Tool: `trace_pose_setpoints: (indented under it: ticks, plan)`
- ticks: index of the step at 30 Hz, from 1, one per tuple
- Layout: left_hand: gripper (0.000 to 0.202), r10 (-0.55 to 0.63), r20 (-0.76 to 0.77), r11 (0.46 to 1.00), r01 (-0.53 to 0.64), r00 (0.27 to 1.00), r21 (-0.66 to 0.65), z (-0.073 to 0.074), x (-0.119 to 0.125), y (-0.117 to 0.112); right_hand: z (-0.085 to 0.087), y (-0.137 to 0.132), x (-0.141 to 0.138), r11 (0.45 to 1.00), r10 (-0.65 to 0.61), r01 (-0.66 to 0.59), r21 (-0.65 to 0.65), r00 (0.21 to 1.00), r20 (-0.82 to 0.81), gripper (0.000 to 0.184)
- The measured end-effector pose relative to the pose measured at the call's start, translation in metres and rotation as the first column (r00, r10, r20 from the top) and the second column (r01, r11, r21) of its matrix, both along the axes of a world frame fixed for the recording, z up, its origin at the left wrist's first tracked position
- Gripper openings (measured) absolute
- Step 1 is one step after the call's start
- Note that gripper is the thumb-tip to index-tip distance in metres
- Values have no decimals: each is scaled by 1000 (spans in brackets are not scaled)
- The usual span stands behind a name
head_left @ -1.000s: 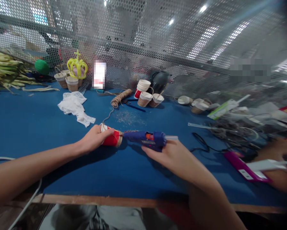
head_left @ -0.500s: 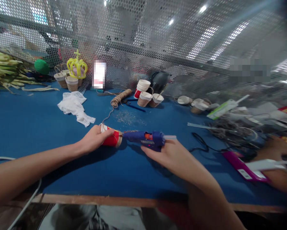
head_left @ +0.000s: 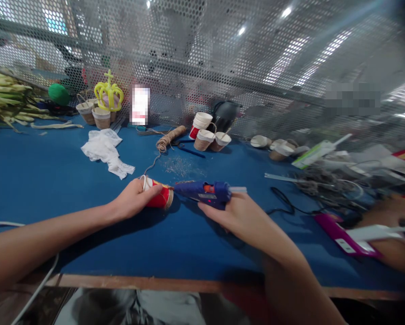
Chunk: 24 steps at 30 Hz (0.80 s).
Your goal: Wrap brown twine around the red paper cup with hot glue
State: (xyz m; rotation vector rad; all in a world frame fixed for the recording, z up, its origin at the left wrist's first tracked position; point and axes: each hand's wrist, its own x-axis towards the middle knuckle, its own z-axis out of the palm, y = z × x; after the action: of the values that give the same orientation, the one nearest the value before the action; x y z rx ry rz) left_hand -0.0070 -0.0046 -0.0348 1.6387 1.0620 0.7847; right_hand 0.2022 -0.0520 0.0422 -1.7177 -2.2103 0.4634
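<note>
My left hand [head_left: 136,197] is wrapped round a red paper cup [head_left: 160,198] that lies on its side, its base end turned to the right with twine about it. A strand of twine [head_left: 152,165] runs from the cup back to a twine roll [head_left: 171,137]. In my right hand [head_left: 234,210] is a blue hot glue gun [head_left: 205,193], a clear glue stick poking out of its back. The gun's nozzle points left and is at the cup's base edge; whether it touches cannot be made out.
White lace cloth [head_left: 105,151] lies at left. Behind stand small twine-wrapped cups [head_left: 204,141], pliers [head_left: 190,149], a yellow crown [head_left: 109,97] and a phone [head_left: 140,106]. At right are a purple power strip [head_left: 344,239], a black cable [head_left: 283,198] and another person's arm [head_left: 385,212].
The glue gun has shifted very slightly left and up in my right hand, its nozzle staying by the cup's base. The cup has turned a little in my left hand.
</note>
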Motion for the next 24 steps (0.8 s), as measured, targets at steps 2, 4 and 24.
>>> trace_pose_setpoints:
  ticks: [2,4,24]
  plan:
    - [39,-12,6,1000,12,1000,4,-1,0,0,1,0,-1,1000,-8,8,-5,1000,-6,30]
    - [40,-21,14,1000,21,1000,7,-1,0,0,1,0,-2,1000,-10,10,-5,1000,-17,29]
    - [36,5,31,999,-4,1000,-43,3,2,-1,-1,-2,2,1000,6,-5,-14,998,56,24]
